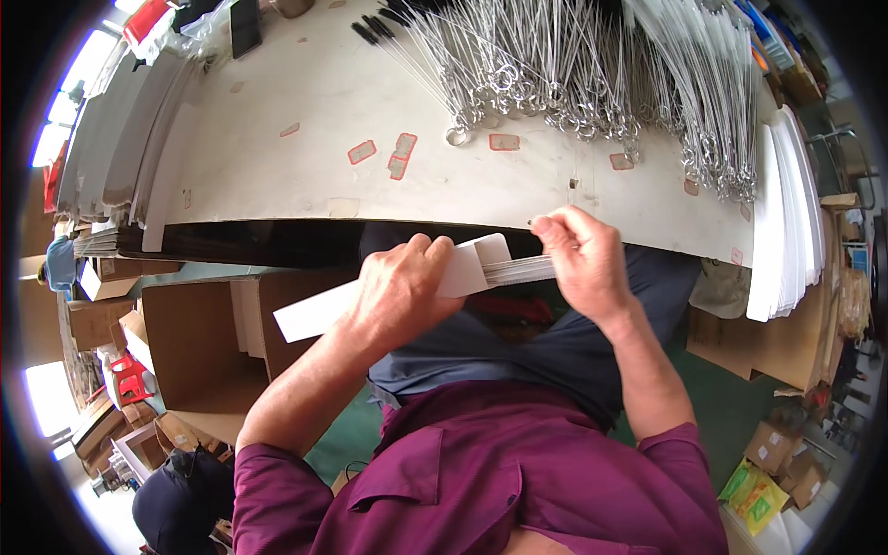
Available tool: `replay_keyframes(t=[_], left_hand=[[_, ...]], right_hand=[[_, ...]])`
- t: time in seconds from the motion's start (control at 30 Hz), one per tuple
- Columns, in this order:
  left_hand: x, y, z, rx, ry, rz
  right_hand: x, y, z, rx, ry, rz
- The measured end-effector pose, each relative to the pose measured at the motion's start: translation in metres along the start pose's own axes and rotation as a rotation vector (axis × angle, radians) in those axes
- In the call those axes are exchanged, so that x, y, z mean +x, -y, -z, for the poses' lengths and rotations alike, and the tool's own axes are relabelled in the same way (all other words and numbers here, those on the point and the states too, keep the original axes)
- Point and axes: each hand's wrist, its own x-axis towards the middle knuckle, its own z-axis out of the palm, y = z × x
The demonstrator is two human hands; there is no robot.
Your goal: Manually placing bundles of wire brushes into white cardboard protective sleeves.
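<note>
Over the lap, just short of the table's near edge: two bare hands, one box. Left hand: back upward, forearm rising from lower left, fingers wrapped over the middle of one long white box, grip firm and narrow. Box held slantwise, lower end to the left, upper end to the right, where it stands open with one flap raised. Thin pale rods, bundled too tightly to count, protrude from that open end toward the other hand. Right hand: bent up at the elbow, fingers curled, thumb and forefinger tips close together; whether the other fingers clasp the rods cannot be told. Edges: table, one, its front rim running just beyond both hands; room for moving extends across the tabletop between rim and wire pile, and downward above the lap. Wire pieces: one large heap at the far side, rings toward the person, dozens, not countable singly. White flat cartons: two stacks, one at the left end, one at the right. Brown carton: one, large, open, below the table at left. Red stool: one, farther left.
</note>
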Motion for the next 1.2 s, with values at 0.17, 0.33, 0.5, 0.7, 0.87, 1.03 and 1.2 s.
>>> replay_keyframes(t=[0.17, 0.33, 0.5, 0.7, 0.87, 1.03, 1.2], left_hand=[[-0.001, -0.012, -0.016, 0.000, 0.009, 0.062], [-0.009, -0.009, -0.020, 0.014, 0.061, 0.165], [-0.009, -0.013, -0.025, 0.021, 0.071, 0.182], [-0.010, -0.014, -0.030, 0.017, 0.088, 0.210], [-0.012, -0.015, -0.031, -0.020, 0.106, 0.219], [-0.011, -0.018, -0.034, -0.034, 0.111, 0.225], [-0.014, -0.018, -0.037, -0.043, 0.093, 0.209]], right_hand=[[-0.005, 0.003, -0.018, 0.060, 0.043, 0.065], [-0.015, -0.014, -0.008, 0.507, 0.018, -0.158], [-0.021, -0.012, -0.009, 0.134, -0.068, -0.130], [-0.022, -0.016, -0.016, 0.116, -0.078, 0.059], [-0.027, -0.019, -0.011, 0.351, 0.037, -0.176], [-0.026, -0.018, -0.024, 0.477, -0.050, -0.206], [-0.026, -0.021, -0.027, 0.385, -0.025, -0.217]])
